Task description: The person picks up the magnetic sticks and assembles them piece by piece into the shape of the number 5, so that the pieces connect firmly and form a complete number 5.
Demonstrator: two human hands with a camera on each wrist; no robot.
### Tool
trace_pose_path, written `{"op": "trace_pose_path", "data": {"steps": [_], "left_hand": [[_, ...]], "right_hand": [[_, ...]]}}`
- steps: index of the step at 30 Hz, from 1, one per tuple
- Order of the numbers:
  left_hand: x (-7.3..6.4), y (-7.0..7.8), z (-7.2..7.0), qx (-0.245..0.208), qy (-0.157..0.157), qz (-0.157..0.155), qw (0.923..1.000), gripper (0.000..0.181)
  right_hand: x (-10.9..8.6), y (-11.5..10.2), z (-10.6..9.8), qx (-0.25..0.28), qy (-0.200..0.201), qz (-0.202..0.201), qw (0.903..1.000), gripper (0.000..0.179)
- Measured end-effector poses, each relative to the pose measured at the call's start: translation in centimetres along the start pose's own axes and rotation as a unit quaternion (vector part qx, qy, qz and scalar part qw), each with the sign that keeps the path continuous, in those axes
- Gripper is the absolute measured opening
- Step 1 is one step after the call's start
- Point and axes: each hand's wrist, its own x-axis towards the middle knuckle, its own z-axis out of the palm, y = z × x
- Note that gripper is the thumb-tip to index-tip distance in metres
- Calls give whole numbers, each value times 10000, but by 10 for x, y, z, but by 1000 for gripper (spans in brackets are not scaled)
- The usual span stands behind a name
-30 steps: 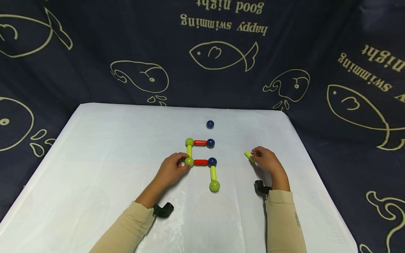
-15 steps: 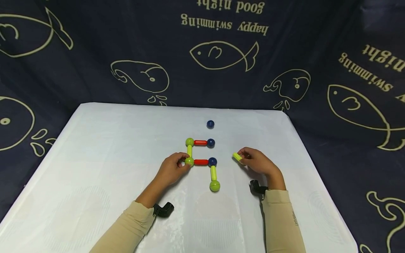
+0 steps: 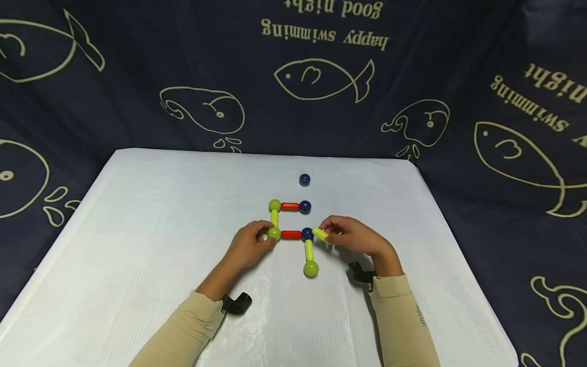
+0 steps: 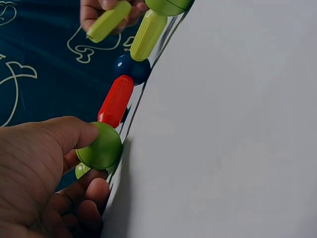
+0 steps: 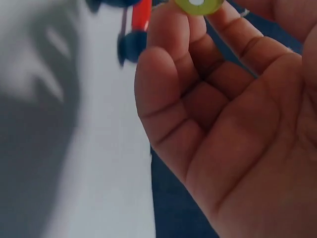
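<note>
My left hand [image 3: 249, 246] pinches a green ball [image 4: 101, 147] between thumb and fingers, at the near left corner of a ball-and-rod build lying on the table. From that ball a red rod [image 3: 291, 235] runs right to a blue ball [image 3: 308, 234], and a yellow-green rod [image 3: 274, 218] runs to another green ball [image 3: 274, 205] farther back. My right hand [image 3: 353, 235] pinches a loose yellow-green rod [image 3: 320, 234], its tip right at the blue ball. A yellow-green rod [image 3: 309, 250] leads from the blue ball toward me to a larger green ball [image 3: 311, 268].
A second red rod [image 3: 290, 206] joins the far green ball to another blue ball [image 3: 305, 206]. Behind it a lone blue ball [image 3: 304, 179] lies on the white table [image 3: 192, 188]. A dark cloth [image 3: 257, 127] with fish drawings hangs beyond the table's far edge.
My right hand has moved left with the yellow-green rod, from the table's right side up to the blue ball. The left hand and the build have stayed in place.
</note>
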Motion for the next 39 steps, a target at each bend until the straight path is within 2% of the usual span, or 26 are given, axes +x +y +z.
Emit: {"op": "trace_pose_path", "data": {"steps": [7,14,23,30,39], "left_hand": [[0,-1,1,35,-13,-37,10000,30],[0,-1,1,62,24,-52,10000,30],[1,-3,1,72,63,82,9999,30],[1,-3,2,94,72,68,9999,29],[2,-3,2,111,74,60,9999,29]], "right_hand": [[9,-20,20,-148,-634,-499,9966,19],[18,-32,43,-383,-1144,-537,9912,15],[23,-35,56,-702,-1368,-415,9872,20],[23,-35,58,-733,-1439,-503,9856,20],[24,-35,59,-847,-1460,-413,9848,19]]}}
